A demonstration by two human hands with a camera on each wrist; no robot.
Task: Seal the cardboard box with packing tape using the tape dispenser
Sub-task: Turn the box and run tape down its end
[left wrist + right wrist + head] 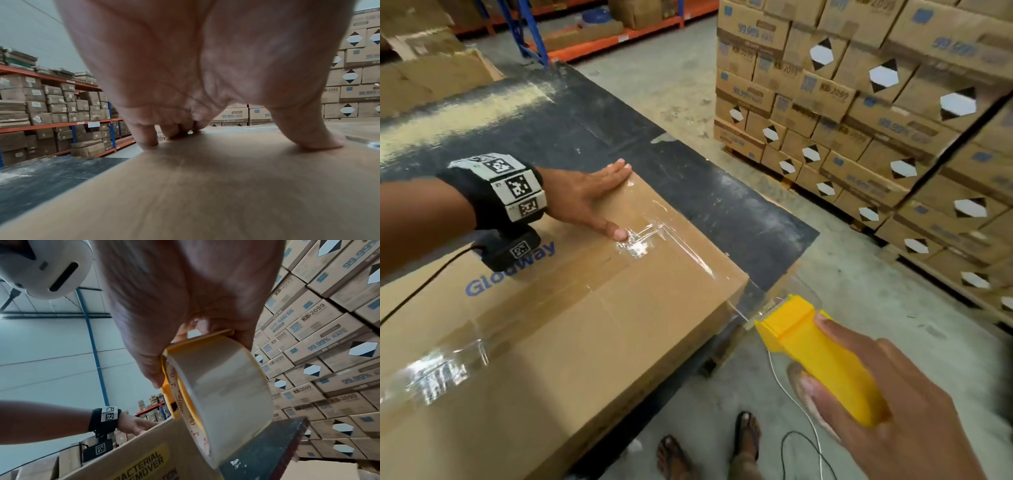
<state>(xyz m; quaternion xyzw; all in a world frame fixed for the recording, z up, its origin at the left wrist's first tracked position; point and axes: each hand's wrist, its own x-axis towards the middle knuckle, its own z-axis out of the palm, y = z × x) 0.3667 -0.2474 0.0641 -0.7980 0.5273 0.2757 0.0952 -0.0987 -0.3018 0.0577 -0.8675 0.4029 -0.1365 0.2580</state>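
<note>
A big brown cardboard box point(571, 308) lies flat on a dark black table top point(571, 116). Blue letters are printed on the top of the box. Shiny clear packing tape point(678, 246) runs across the top of the box near its right end, and another strip of it shines near the left end.

The left hand point(585, 195) lies flat on the box, near the far right corner. Its fingers point(144, 138) are straight and spread out, and they press down on the cardboard. The thumb tip touches the wrinkled end of the clear tape. A black wrist band with white square code tags point(517, 188) sits on that wrist.

The right hand point(887, 404) is wrapped around a bright yellow plastic tape dispenser point(818, 356). It holds it off the right end of the box, a bit lower than the top edge and just beside it. In the right wrist view, the thumb and fingers squeeze the yellow frame, and a fat roll of pale tape point(224, 395) sits in it. A thin strip of tape seems to stretch from the front of the dispenser to the box corner, but it is see-through and hard to be sure of.

On the grey floor point(859, 274) to the right stands a tall stack of brown boxes with black and white diamond marks point(876, 113). Orange and blue shelves full of boxes point(61, 113) stand far behind. Two feet in sandals point(709, 448) and a thin white cord point(794, 401) show on the floor below.
</note>
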